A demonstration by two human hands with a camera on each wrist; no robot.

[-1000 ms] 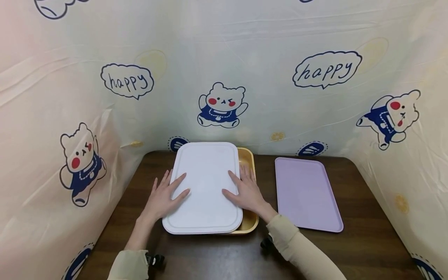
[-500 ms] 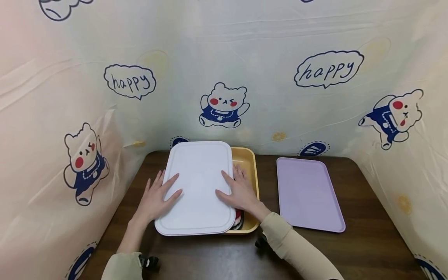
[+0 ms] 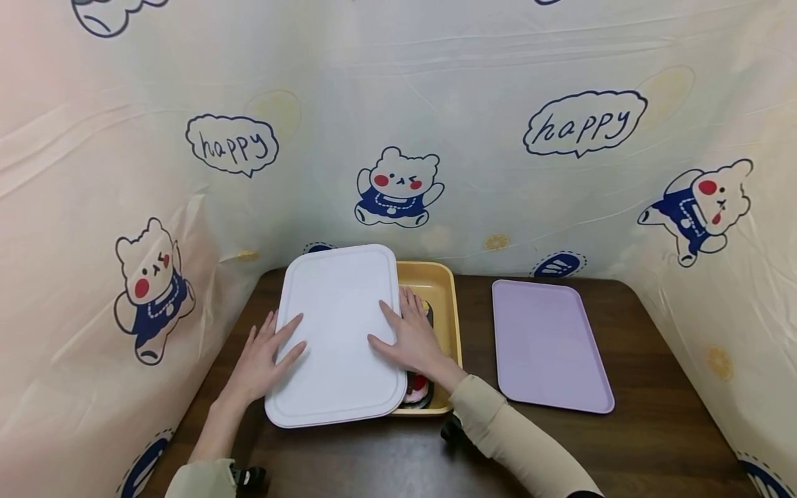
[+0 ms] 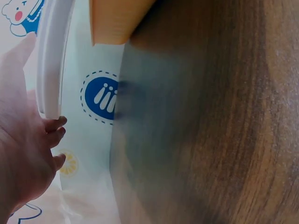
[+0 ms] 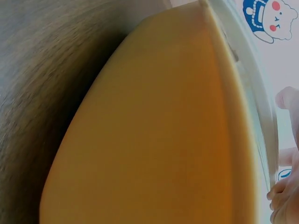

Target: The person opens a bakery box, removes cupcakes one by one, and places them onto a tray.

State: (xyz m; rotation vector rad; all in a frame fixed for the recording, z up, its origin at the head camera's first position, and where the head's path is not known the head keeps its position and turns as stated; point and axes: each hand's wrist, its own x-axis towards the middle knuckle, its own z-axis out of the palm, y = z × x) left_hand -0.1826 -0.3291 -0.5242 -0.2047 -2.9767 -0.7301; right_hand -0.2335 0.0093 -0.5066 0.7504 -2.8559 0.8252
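A white rectangular lid (image 3: 339,339) is held at its two long sides, lifted and slightly turned over the left part of a yellow box (image 3: 453,332). My left hand (image 3: 257,366) grips its left edge, thumb and index finger on top, other fingers at the edge. In the left wrist view the lid (image 4: 52,60) hangs well above the table, fingertips curling under its rim. My right hand (image 3: 416,340) holds the right edge the same way, over the box opening. Inside the box, dark-rimmed pieces like sushi rolls (image 3: 417,393) show partly; the lid hides the rest.
A flat lilac tray (image 3: 549,346) lies on the dark wooden table (image 3: 373,460) to the right of the box. A pale printed curtain (image 3: 473,200) stands behind the table and along both sides. In the right wrist view the box wall (image 5: 154,121) fills the middle.
Both hands have carried the white lid to the left and tilted its turn a little, uncovering more of the yellow box and the pieces inside. The lilac tray has stayed put.
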